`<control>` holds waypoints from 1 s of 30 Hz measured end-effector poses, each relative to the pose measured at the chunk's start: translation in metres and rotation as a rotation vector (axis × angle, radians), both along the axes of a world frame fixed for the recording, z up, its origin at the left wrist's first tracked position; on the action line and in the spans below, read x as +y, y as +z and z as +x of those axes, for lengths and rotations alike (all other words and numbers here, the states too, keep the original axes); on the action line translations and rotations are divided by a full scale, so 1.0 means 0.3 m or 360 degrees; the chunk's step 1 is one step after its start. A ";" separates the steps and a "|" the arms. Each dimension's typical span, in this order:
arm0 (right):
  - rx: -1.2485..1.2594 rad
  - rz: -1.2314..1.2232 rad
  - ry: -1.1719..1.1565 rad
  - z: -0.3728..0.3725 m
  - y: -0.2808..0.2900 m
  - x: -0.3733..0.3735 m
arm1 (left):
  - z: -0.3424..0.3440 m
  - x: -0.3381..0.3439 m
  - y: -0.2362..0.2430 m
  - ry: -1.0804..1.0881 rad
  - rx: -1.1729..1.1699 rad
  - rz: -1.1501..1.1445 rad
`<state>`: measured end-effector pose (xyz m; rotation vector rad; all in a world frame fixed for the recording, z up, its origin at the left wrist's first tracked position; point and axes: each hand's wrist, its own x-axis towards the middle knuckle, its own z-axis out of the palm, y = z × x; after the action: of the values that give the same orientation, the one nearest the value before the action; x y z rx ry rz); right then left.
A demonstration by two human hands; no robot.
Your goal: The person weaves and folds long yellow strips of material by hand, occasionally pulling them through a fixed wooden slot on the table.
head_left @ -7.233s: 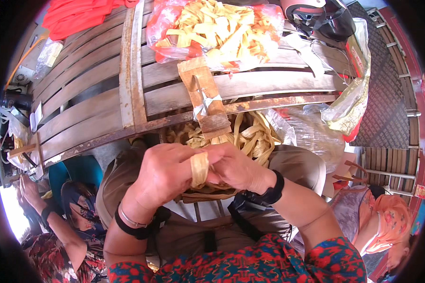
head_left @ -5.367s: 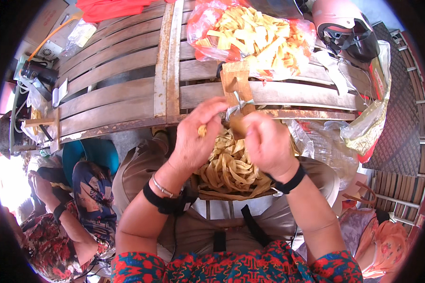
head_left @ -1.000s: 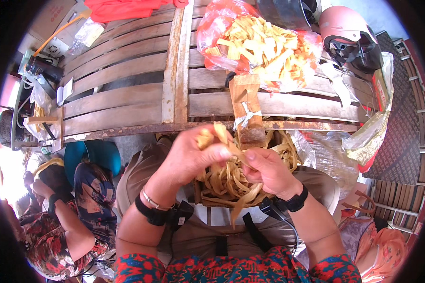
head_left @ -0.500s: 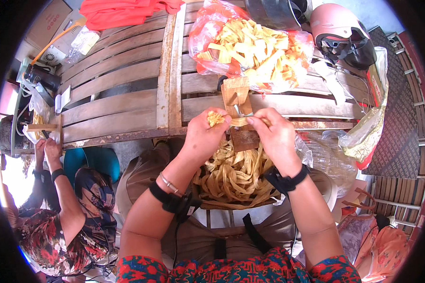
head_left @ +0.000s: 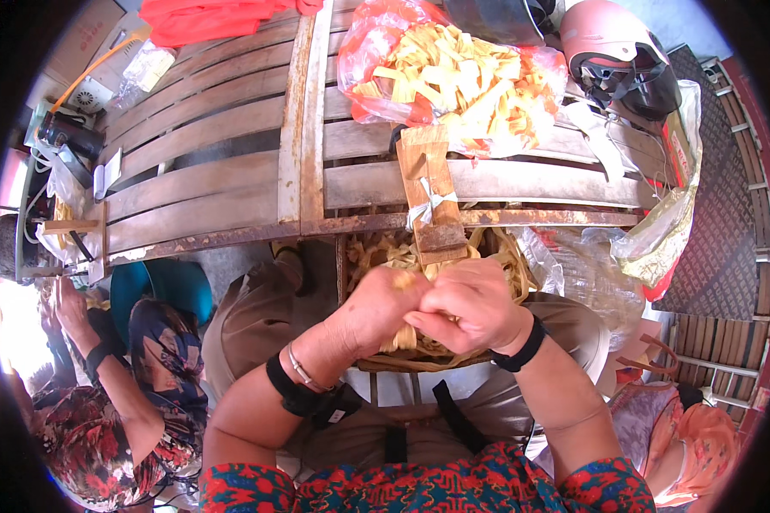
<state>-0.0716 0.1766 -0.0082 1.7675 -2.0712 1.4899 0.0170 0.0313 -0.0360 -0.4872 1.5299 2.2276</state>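
My left hand (head_left: 380, 309) is closed, with a bit of yellow strip (head_left: 406, 280) showing at its fingers. Pressed against it, my right hand (head_left: 477, 306) is also closed; what lies inside its fingers is mostly hidden. Both hands are above a basket (head_left: 340, 272) of long, soft, tangled yellow strips (head_left: 506, 256) at my lap. Just beyond them a narrow wooden board (head_left: 419, 154) juts over the table edge, with a white cloth tie (head_left: 428, 205) knotted round it and a small wooden block (head_left: 441, 240) at its near end.
A red-and-clear plastic bag (head_left: 355, 73) full of flat yellow strips lies on the slatted table (head_left: 218, 158). Beyond it on the right is a pink helmet (head_left: 603, 30). Red cloth (head_left: 205, 19) is at the far left. Co-workers sit left (head_left: 133, 402) and right (head_left: 650, 427).
Both my hands have moved from the board down toward me, over the basket, and have come together. The white tie on the board is now uncovered.
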 end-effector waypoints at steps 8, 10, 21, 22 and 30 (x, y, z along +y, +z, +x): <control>-0.1340 0.0483 -0.0212 -0.010 -0.006 0.007 | -0.022 -0.077 0.158 -0.0295 0.0873 -0.0502; -0.2213 0.0620 -0.0010 -0.019 -0.011 0.003 | -0.053 -0.076 0.122 -0.0208 0.1523 -0.1623; -0.2505 -0.0012 -0.0224 0.044 -0.032 -0.019 | -0.049 -0.060 0.046 0.0539 0.1516 -0.2018; -0.1955 0.0046 -0.0393 0.049 -0.026 -0.012 | -0.039 -0.063 0.053 0.0546 0.1532 -0.2033; -0.0353 0.0752 -0.0408 0.047 -0.045 -0.011 | -0.023 -0.080 0.044 -0.0123 0.1420 -0.1734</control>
<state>-0.0576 0.1734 -0.0216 1.4142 -2.8240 1.2470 0.0100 0.0072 -0.0227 0.3939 3.0991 1.3638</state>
